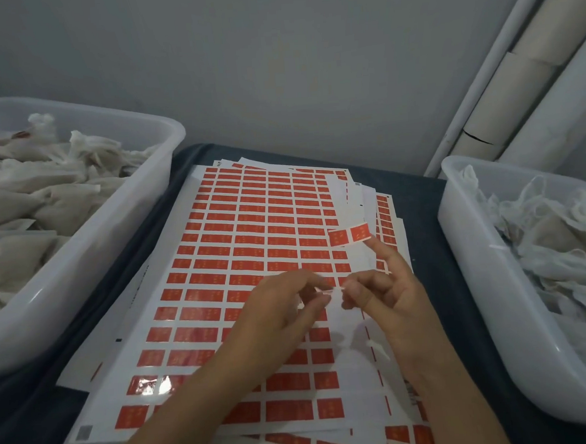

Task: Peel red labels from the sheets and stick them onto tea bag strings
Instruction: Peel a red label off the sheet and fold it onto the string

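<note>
No text, brand or number can be read anywhere. The glossy white sheet of red rectangular labels [239, 259] carries faint gold marks on each label, too blurred to make out as letters. The loose red label [349, 234] stuck to a fingertip, just right of that sheet's upper half, shows the same unreadable gold specks. At the sheet's near left corner sits a small grey square code [84, 432], its pattern too small to resolve. Along the sheet's left edge, dark print on the white paper underneath [136, 286] is only a smear
</note>
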`<action>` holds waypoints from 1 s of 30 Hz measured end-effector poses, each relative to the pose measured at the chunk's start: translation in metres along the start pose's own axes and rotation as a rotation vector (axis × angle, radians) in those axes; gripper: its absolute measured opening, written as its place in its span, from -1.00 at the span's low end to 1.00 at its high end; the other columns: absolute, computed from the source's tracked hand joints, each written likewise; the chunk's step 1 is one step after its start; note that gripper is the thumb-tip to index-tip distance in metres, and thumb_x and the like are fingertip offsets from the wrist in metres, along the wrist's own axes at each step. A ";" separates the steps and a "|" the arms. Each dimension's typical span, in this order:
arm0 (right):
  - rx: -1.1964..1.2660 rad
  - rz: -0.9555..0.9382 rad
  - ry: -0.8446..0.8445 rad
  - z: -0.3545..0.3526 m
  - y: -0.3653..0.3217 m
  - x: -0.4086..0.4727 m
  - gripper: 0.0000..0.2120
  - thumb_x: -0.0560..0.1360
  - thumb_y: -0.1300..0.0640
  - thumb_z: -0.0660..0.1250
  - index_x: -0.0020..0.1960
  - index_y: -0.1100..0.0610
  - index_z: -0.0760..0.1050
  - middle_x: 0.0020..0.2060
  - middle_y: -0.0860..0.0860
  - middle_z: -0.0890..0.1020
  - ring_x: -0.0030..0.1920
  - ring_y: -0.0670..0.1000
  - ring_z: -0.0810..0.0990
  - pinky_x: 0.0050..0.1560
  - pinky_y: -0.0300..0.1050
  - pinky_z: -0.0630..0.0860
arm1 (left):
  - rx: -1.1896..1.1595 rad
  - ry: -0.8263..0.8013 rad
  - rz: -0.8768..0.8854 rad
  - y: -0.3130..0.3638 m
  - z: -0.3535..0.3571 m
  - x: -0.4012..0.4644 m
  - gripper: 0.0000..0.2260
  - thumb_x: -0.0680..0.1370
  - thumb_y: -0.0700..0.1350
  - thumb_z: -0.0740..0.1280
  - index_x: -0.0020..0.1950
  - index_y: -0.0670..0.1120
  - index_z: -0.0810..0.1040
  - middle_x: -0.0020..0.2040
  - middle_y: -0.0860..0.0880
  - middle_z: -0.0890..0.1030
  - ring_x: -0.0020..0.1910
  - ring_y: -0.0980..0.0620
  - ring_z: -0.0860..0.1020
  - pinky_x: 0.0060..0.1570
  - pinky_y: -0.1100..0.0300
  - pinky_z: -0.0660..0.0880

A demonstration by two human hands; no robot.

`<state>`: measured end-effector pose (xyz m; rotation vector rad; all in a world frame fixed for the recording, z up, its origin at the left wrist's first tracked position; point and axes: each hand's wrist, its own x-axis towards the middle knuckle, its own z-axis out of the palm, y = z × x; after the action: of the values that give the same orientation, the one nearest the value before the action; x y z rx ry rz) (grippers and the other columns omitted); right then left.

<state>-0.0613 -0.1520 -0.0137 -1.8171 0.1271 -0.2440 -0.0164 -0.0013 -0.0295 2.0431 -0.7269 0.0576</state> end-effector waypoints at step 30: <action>-0.106 -0.046 -0.107 0.001 0.000 -0.001 -0.82 0.34 -0.08 0.27 -0.11 -0.04 0.50 -0.09 -0.33 0.60 -0.01 -0.30 0.56 -0.13 -0.55 0.43 | -0.330 -0.004 -0.138 -0.001 -0.008 0.004 -0.72 0.48 -0.18 0.35 -0.31 0.20 0.51 -0.38 0.37 0.54 -0.24 0.40 0.50 -0.31 0.61 0.36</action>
<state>-0.0621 -0.1503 -0.0137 -1.9362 0.0231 -0.1753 -0.0110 0.0037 -0.0240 1.7712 -0.5550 -0.1380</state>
